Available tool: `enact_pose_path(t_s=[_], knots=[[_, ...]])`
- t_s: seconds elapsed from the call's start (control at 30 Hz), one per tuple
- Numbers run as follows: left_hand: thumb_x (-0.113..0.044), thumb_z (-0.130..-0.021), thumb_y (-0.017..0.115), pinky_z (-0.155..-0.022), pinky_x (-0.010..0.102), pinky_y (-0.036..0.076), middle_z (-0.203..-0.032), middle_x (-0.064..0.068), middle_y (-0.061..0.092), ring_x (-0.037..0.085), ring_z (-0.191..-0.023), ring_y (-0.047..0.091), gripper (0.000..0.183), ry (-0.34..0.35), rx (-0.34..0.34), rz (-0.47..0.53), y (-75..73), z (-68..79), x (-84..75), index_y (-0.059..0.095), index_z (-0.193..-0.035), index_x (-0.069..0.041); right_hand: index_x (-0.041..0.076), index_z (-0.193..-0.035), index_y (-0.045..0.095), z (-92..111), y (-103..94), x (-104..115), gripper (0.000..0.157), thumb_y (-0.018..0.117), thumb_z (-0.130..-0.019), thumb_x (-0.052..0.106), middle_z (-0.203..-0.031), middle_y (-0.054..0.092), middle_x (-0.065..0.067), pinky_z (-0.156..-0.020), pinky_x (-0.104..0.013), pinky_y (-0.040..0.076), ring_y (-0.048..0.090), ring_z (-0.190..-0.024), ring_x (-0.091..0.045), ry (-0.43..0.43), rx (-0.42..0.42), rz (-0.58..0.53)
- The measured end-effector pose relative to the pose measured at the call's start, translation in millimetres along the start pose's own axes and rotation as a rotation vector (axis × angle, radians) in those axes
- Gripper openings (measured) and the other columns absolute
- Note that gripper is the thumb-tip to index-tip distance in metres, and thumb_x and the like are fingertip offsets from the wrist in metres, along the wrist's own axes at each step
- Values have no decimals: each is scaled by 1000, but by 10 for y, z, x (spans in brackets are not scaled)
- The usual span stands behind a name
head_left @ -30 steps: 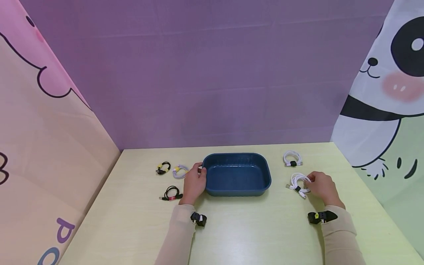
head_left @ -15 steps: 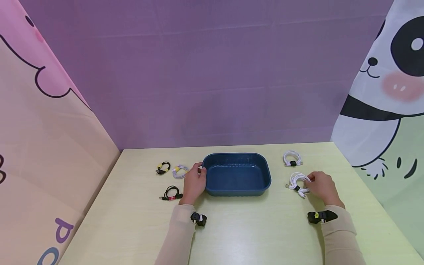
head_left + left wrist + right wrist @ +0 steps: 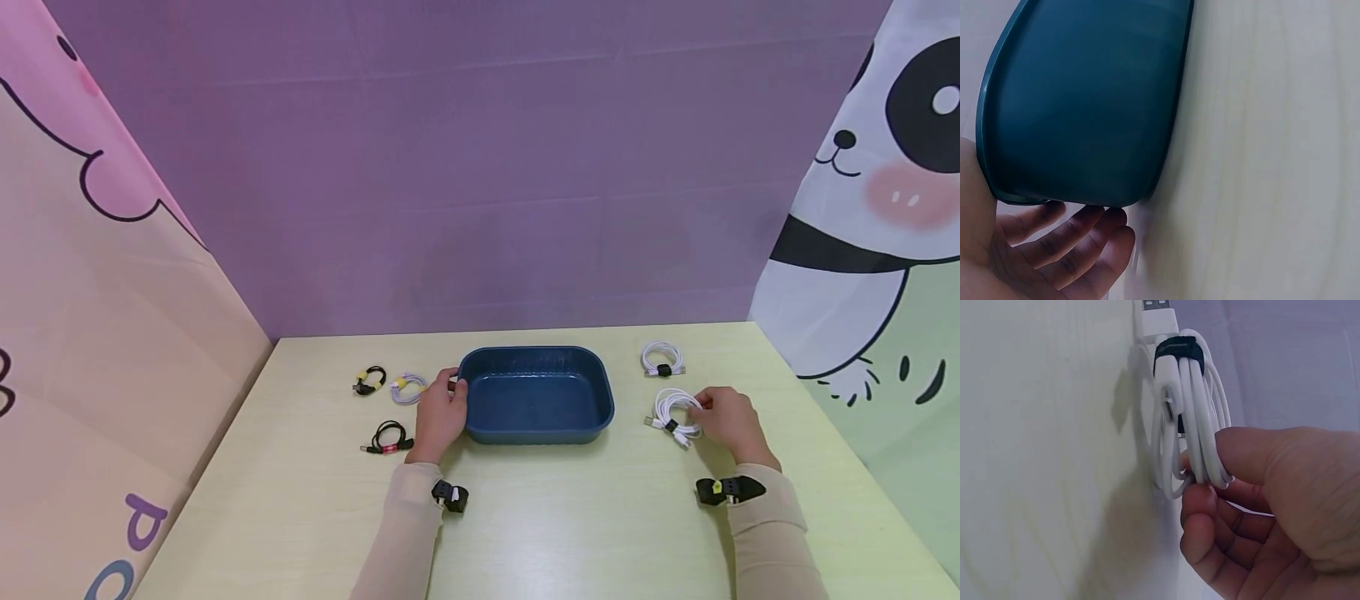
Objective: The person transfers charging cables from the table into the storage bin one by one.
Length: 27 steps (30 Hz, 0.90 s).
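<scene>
Pinching a coiled white USB cable (image 3: 1192,419) right of the blue tray (image 3: 536,436), the right hand (image 3: 729,422) I watch remotely could, I judge, drop it from a one-edge hold; the left hand (image 3: 441,414) grips the tray's end on a pale wood-grain table (image 3: 570,517), purple backdrop (image 3: 480,167) behind, panda print (image 3: 892,200) at right

Blue tray (image 3: 536,437) is blocking right of the left fingers (image 3: 1113,253)
Free table (image 3: 632,408) is lying between it and white cable (image 3: 1196,425) at right fingers (image 3: 1199,536).

one of the hands (image 3: 1285,494) pinches a coiled white cable (image 3: 1191,425) bound with a dark strap (image 3: 1179,349) near its plug (image 3: 1160,324).
</scene>
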<state>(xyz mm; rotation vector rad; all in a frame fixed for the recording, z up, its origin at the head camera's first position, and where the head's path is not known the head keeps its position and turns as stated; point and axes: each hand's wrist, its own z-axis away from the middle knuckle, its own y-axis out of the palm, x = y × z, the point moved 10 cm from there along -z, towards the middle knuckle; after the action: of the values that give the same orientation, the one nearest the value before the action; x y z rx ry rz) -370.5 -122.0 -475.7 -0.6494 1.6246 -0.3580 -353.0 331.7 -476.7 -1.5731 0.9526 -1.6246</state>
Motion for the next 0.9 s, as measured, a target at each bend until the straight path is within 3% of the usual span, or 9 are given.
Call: enact_pose_path(t_s=[0.9], knots=[[-25,-107,52,-71,33,52,-107,13,71,22,-83,63,37,-23,-3,7,16,-3,40,60,-138,-7,-7,-98,70,40,-62,104,22,65,-93,14,-82,66,-13,-62,-31,40,54,-73,-22,-29,-19,-30]])
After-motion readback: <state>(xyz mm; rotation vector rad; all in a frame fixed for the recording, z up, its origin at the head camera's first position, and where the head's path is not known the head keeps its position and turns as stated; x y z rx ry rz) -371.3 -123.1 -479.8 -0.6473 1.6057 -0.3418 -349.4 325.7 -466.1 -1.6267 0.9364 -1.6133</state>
